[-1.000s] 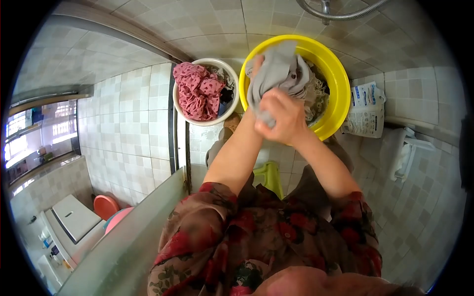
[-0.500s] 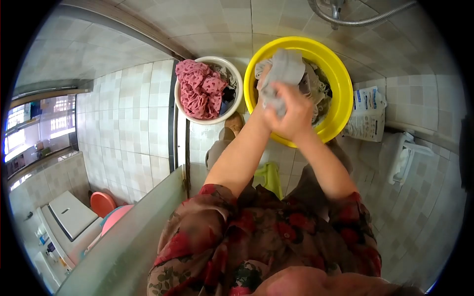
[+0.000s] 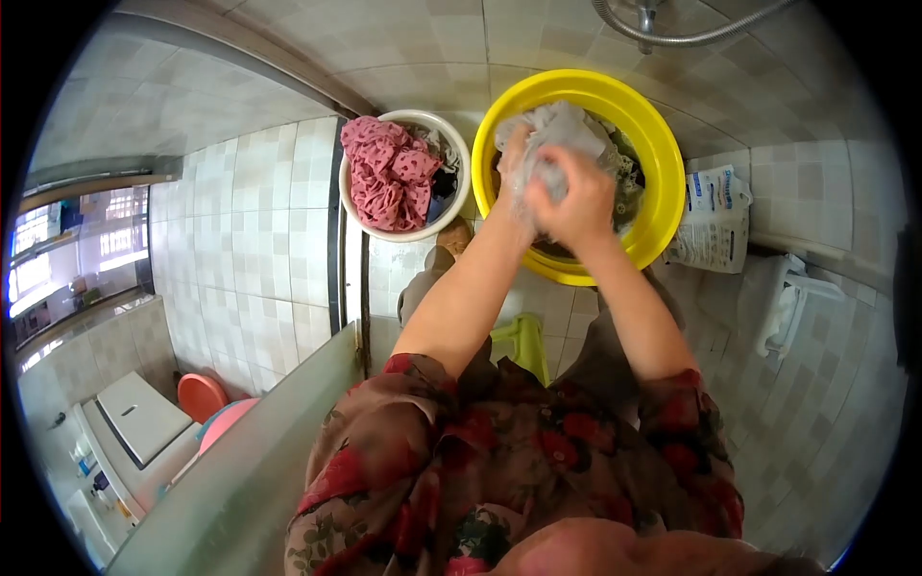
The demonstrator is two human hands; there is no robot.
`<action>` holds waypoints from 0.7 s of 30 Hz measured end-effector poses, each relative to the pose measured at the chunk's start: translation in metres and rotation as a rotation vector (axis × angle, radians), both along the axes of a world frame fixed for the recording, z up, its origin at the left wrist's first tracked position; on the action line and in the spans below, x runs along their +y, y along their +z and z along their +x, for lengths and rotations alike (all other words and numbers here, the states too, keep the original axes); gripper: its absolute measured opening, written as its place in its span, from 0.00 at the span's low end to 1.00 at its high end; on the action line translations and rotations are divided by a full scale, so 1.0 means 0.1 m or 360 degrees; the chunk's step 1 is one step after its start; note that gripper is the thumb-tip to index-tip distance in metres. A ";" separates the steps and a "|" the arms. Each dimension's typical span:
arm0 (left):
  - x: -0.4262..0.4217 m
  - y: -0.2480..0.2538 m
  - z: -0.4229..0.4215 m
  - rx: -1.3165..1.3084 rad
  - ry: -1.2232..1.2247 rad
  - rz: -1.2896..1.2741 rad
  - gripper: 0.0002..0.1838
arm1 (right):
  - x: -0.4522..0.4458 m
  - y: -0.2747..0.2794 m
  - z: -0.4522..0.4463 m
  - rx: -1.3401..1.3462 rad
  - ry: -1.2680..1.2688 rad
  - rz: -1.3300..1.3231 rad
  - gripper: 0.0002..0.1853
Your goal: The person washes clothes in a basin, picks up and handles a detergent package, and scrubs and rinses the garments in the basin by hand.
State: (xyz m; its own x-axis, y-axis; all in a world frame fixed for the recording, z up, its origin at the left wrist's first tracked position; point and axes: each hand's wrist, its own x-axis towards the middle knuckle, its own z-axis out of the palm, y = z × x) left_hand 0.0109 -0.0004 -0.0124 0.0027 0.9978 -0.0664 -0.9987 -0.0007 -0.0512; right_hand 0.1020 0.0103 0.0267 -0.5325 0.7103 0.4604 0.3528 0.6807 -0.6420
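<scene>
A wet grey cloth (image 3: 567,125) is bunched between my two hands over the yellow basin (image 3: 666,182). My left hand (image 3: 515,178) grips its left side, partly hidden behind the cloth. On the right side, my right hand (image 3: 581,197) has its fingers curled round the cloth, slightly blurred. Other wet laundry (image 3: 626,192) lies in the basin under and beside the cloth. To the left, a white basin (image 3: 464,182) holds a pink patterned garment (image 3: 389,178) and some darker pieces.
A green stool (image 3: 526,348) stands between my legs. Right of the yellow basin is a white printed bag (image 3: 713,221). A shower hose (image 3: 696,40) hangs above. A glass panel (image 3: 259,451) and a red basin (image 3: 201,396) are at lower left.
The grey cloth, hanging long and loose a second ago, is now bunched lower in the yellow basin. My hands have drawn together around it.
</scene>
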 end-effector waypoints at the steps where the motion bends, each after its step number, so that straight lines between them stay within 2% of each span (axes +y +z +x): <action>1: -0.06 0.37 0.10 0.0344 -0.0017 -0.0492 0.19 | 0.21 -0.09 0.01 -0.0030 -0.0219 0.0059 0.19; 2: -0.08 0.59 0.16 0.0688 -0.0025 -0.0986 0.19 | 0.36 -0.07 0.03 -0.0123 -0.0477 -0.0051 0.17; 3: -0.03 0.27 0.18 0.0548 -0.0122 -0.0735 0.17 | 0.52 -0.04 0.05 -0.0206 -0.0731 -0.0159 0.16; 4: -0.02 0.31 0.18 0.0562 -0.0118 -0.0732 0.17 | 0.69 -0.12 0.10 -0.0191 -0.0730 -0.0158 0.16; 6: -0.05 0.38 0.24 0.0714 -0.0253 -0.0872 0.17 | 0.81 -0.23 0.24 0.0316 -0.0413 -0.0763 0.16; 7: -0.08 0.38 0.23 0.0613 -0.0208 -0.0779 0.16 | 0.78 -0.21 0.26 0.0454 -0.0241 -0.1086 0.20; 8: -0.08 0.39 0.21 0.0603 -0.0211 -0.0776 0.16 | 0.74 -0.18 0.28 0.0445 -0.0244 -0.1083 0.20; 10: -0.08 0.41 0.14 0.0632 -0.0108 -0.0751 0.15 | 0.65 -0.06 0.28 0.0546 -0.0070 -0.1591 0.25; 12: -0.08 0.27 0.15 0.0672 -0.0017 -0.0689 0.14 | 0.60 0.02 0.30 0.0516 0.0012 -0.1532 0.26; 14: -0.07 0.22 0.18 0.0940 0.0046 -0.0717 0.14 | 0.62 0.08 0.35 0.0486 0.0084 -0.1475 0.29; 16: -0.06 0.27 0.14 0.1012 0.0024 -0.0618 0.15 | 0.68 0.11 0.44 0.0200 -0.0125 -0.1031 0.27; 18: -0.04 0.28 0.16 0.1085 -0.0002 -0.0512 0.17 | 0.72 0.06 0.51 0.0208 -0.0244 -0.0867 0.26; 20: 0.00 0.27 0.25 0.1718 0.0035 -0.0274 0.24 | 0.76 0.04 0.61 0.0217 -0.0371 -0.0700 0.25; 21: -0.01 0.33 0.24 0.1932 -0.0075 -0.0124 0.35 | 0.75 0.10 0.65 0.0270 -0.0510 -0.0677 0.24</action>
State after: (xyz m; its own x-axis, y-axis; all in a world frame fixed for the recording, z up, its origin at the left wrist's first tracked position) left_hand 0.0353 -0.0017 0.0202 -0.0669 0.9916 -0.1108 -0.3963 0.0755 0.9150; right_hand 0.1669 0.0856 0.0366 -0.2028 0.9664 0.1582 0.3674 0.2248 -0.9025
